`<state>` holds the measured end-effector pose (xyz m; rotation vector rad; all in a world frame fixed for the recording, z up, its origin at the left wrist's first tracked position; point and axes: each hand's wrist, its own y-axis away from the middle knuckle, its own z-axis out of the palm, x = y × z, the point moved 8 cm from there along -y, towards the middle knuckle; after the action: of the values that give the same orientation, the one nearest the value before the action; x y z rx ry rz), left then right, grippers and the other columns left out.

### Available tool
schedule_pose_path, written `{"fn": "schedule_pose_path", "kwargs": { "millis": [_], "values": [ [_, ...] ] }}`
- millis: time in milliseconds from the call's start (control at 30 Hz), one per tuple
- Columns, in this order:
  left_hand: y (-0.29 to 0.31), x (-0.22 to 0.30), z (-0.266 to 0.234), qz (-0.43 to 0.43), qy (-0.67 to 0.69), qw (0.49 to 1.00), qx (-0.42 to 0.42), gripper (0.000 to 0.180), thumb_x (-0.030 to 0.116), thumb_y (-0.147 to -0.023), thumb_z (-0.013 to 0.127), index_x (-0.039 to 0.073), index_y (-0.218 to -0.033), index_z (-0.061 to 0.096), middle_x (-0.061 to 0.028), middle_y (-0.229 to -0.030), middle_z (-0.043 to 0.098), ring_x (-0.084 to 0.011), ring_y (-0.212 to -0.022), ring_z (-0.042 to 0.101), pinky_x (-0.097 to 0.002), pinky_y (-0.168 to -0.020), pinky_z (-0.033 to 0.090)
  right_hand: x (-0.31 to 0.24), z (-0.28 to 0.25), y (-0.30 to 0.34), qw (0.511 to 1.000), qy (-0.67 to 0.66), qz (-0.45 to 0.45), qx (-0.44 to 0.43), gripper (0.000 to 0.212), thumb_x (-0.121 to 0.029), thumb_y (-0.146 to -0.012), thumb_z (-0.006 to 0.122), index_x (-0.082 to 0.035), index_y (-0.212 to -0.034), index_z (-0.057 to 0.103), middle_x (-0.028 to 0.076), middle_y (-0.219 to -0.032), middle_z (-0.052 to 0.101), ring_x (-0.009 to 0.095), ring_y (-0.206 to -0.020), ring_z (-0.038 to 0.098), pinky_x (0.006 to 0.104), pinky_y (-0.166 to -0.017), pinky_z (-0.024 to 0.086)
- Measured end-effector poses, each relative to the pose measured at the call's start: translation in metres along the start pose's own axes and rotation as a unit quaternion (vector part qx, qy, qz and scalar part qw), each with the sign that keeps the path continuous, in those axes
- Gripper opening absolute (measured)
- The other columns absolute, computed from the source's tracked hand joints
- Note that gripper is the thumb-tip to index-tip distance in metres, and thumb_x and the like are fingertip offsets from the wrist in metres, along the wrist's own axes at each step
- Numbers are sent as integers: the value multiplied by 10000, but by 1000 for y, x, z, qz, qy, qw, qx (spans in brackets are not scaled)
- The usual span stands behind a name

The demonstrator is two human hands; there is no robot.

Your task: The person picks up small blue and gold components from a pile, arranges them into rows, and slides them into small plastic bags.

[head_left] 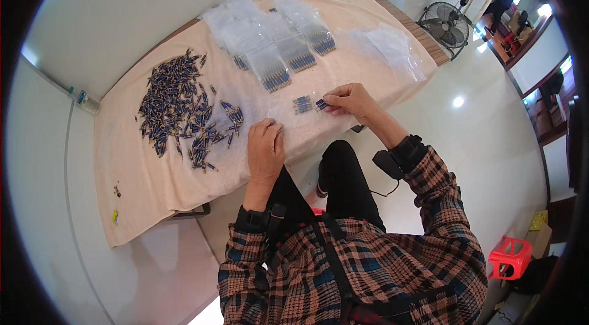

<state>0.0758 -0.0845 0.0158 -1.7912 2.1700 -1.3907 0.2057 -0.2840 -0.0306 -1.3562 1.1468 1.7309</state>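
Observation:
My right hand point(350, 103) pinches several small dark-blue, gold-ended connectors point(321, 104) between thumb and fingers, just above the cloth. Beside them, to the left, a short row of similar blue pieces point(302, 104) lies in what looks like a clear bag. My left hand point(265, 150) is at the table's near edge, its fingers curled and close together; whatever they hold, if anything, is hidden. A small cluster of loose connectors point(232, 117) lies just beyond it to the left, next to a large loose heap point(169, 104) of the same pieces.
Filled clear bags point(276, 76) lie in overlapping rows at the back, and unfilled plastic bags point(389, 46) at the right. A pale cloth point(147, 196) covers the table. On the floor stand a fan point(445, 24) and a red stool point(510, 257). A person point(504, 3) is far off.

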Motion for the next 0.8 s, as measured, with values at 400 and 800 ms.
{"fn": "schedule_pose_path", "kwargs": {
  "millis": [400,800],
  "values": [
    [1,4,-1,14,-13,1000,2,134,1,-773,637,-2,-906,639,-138,-1000,610,-334,-950,553,-385,-830,449,-6,19,10,995,86,-45,-13,188,-57,-806,698,83,-930,691,125,-776,693,134,-640,660,225,-569,550],
    [1,4,-2,15,-13,1000,2,125,7,-783,636,-4,-907,644,-145,-1004,613,-336,-967,557,-381,-847,449,-11,28,17,978,187,-92,-12,183,-1,-779,675,94,-936,682,111,-773,690,121,-676,653,224,-588,547]
  ]
}}
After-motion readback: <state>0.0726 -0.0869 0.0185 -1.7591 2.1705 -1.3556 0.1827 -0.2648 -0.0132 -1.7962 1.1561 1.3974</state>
